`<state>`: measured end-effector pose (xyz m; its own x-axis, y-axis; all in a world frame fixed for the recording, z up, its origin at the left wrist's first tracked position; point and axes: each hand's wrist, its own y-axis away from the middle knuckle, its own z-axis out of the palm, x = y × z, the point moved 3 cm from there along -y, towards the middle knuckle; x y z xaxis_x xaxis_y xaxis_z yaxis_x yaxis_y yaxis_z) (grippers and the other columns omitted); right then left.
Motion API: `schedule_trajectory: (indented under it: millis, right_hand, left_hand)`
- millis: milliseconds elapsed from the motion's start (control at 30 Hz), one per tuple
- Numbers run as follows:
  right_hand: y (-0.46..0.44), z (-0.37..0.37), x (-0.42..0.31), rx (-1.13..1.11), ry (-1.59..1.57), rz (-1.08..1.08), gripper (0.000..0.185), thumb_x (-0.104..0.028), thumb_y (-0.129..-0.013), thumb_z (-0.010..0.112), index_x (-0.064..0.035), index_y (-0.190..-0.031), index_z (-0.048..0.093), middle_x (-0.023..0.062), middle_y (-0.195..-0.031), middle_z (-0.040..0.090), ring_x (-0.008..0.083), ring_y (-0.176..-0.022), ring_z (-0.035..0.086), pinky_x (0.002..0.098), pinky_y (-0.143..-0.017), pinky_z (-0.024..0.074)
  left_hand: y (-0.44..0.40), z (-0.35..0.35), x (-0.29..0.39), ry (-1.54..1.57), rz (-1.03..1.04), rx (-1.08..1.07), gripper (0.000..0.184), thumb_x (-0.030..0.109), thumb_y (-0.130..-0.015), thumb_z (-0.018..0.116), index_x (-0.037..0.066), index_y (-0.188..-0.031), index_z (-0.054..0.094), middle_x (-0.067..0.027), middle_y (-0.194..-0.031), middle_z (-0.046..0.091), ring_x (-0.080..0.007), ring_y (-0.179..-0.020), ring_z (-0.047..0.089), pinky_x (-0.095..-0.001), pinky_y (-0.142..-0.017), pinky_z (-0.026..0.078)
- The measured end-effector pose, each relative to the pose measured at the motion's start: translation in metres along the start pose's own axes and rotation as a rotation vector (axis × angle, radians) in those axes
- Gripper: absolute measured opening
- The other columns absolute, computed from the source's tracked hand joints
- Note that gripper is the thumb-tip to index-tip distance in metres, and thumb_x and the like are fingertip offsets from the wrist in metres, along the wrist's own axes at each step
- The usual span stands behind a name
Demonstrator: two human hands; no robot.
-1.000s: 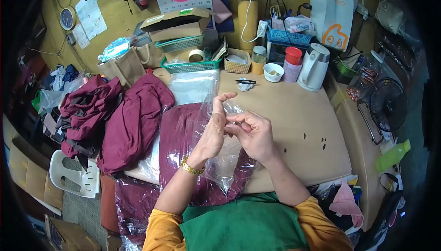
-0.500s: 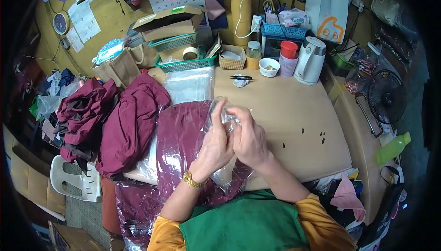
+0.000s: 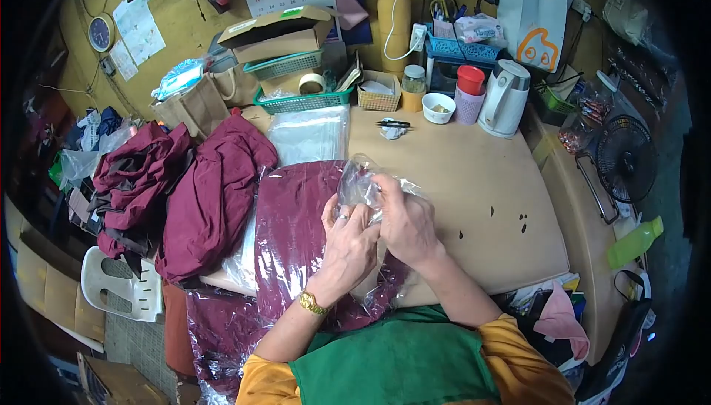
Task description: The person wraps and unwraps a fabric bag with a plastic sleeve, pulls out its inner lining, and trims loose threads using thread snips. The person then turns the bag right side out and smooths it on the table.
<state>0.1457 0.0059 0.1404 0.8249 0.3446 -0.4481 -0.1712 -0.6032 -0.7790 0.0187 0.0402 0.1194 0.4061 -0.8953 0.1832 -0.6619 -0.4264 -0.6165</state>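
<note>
My left hand (image 3: 349, 240) and my right hand (image 3: 407, 226) are close together above the front of the table. Both have bent fingers closed on a crumpled clear plastic bag (image 3: 358, 177), whose loose upper part stands up beyond the fingertips. Beneath and to the left lies a folded maroon garment (image 3: 292, 208) under shiny clear plastic. Another plastic-wrapped maroon piece (image 3: 218, 323) hangs over the table's front edge. Farther left, a loose maroon garment (image 3: 215, 183) lies beside a crumpled maroon and dark pile (image 3: 137, 175).
Flat clear plastic bags (image 3: 309, 134) lie behind the wrapped garment. Along the back stand a green basket (image 3: 307, 101), a glass jar (image 3: 413, 90), a white bowl (image 3: 438, 107), a lidded cup (image 3: 468, 101) and a white kettle (image 3: 505, 100). Black pens (image 3: 392, 123) rest on the table (image 3: 474, 175).
The left fingers, raised upright before, have curled down onto the plastic bag. My right hand has shifted slightly right, and more of the bag stands up between the hands.
</note>
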Motion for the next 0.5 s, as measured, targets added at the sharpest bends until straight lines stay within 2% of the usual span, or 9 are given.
schedule_trajectory:
  millis: [33,100,167,200,267,333,400,467,500]
  right_hand:
    - [0.001,0.005,0.008,-0.085,0.007,0.026,0.026,-0.007,-0.091,0.056,-0.0068,-0.116,0.05,0.0173,-0.076,0.067,0.039,-0.068,0.067,0.0485,-0.058,0.0509]
    - [0.001,0.008,0.011,-0.172,0.014,0.049,0.028,-0.008,-0.091,0.056,-0.0065,-0.118,0.049,0.0172,-0.079,0.067,0.0394,-0.067,0.067,0.0488,-0.058,0.0509]
    - [0.001,0.011,0.011,-0.353,0.022,0.221,0.029,-0.014,-0.094,0.055,-0.0046,-0.12,0.046,0.0178,-0.077,0.066,0.0408,-0.068,0.066,0.0504,-0.062,0.0507]
    - [0.001,0.011,0.011,-0.358,0.021,0.22,0.029,-0.014,-0.094,0.055,-0.0046,-0.12,0.046,0.0178,-0.077,0.066,0.0408,-0.068,0.066,0.0504,-0.062,0.0507]
    - [0.003,0.015,0.015,-0.396,-0.121,0.223,0.059,-0.054,-0.099,0.043,-0.0034,-0.129,0.042,0.019,-0.078,0.064,0.0402,-0.075,0.065,0.048,-0.069,0.0498]
    - [0.006,0.022,0.024,-0.42,-0.244,0.221,0.067,-0.06,-0.097,0.042,-0.002,-0.131,0.04,0.0202,-0.081,0.065,0.0399,-0.079,0.066,0.048,-0.073,0.0493]
    - [0.005,0.022,0.027,-0.443,-0.364,0.218,0.076,-0.065,-0.095,0.041,-0.0005,-0.134,0.038,0.0214,-0.083,0.066,0.0395,-0.082,0.067,0.0481,-0.077,0.0488]
    - [0.005,0.021,0.03,-0.626,-0.389,0.284,0.094,-0.078,-0.088,0.031,0.0005,-0.139,0.034,0.0175,-0.083,0.064,0.0387,-0.078,0.065,0.0466,-0.078,0.0479]
    - [0.005,0.02,0.032,-0.628,-0.388,0.286,0.094,-0.078,-0.088,0.031,0.0005,-0.139,0.034,0.0175,-0.083,0.064,0.0387,-0.078,0.065,0.0466,-0.078,0.0479]
  left_hand:
    - [0.0,0.0,0.002,-0.025,0.01,-0.029,0.011,0.009,-0.076,0.061,0.009,-0.083,0.068,-0.0104,-0.095,0.054,-0.0275,-0.1,0.055,-0.0596,-0.112,0.019]
    - [-0.001,-0.003,0.006,-0.103,-0.013,0.007,0.013,0.006,-0.074,0.061,0.009,-0.084,0.068,-0.0102,-0.095,0.055,-0.0281,-0.099,0.054,-0.0586,-0.112,0.02]
    - [0.0,-0.002,0.006,-0.185,-0.041,0.044,0.015,0.003,-0.072,0.061,0.008,-0.085,0.068,-0.01,-0.096,0.055,-0.0286,-0.098,0.054,-0.0576,-0.112,0.021]
    - [0.003,0.003,0.003,-0.248,-0.063,0.054,0.016,0.004,-0.072,0.062,0.008,-0.086,0.068,-0.0101,-0.098,0.056,-0.0285,-0.099,0.054,-0.0575,-0.112,0.02]
    - [0.006,0.012,-0.002,-0.312,-0.087,0.063,0.016,0.005,-0.072,0.062,0.008,-0.087,0.068,-0.0103,-0.099,0.056,-0.0283,-0.1,0.054,-0.0573,-0.112,0.02]
    - [0.004,0.014,-0.006,-0.182,-0.058,0.236,0.015,0.007,-0.071,0.065,0.01,-0.085,0.069,-0.0084,-0.095,0.056,-0.0264,-0.097,0.055,-0.0559,-0.11,0.023]
    - [0.005,0.017,-0.012,-0.162,-0.039,0.287,0.014,0.008,-0.07,0.067,0.011,-0.084,0.068,-0.0072,-0.092,0.057,-0.0253,-0.095,0.056,-0.0546,-0.108,0.024]
    - [0.006,0.016,-0.013,-0.141,-0.019,0.338,0.014,0.009,-0.069,0.07,0.013,-0.083,0.068,-0.0061,-0.089,0.057,-0.0242,-0.093,0.056,-0.0532,-0.107,0.026]
    - [0.007,0.014,-0.013,-0.095,0.004,0.381,0.015,0.01,-0.069,0.073,0.014,-0.081,0.067,-0.0053,-0.087,0.057,-0.0233,-0.091,0.056,-0.0516,-0.105,0.027]
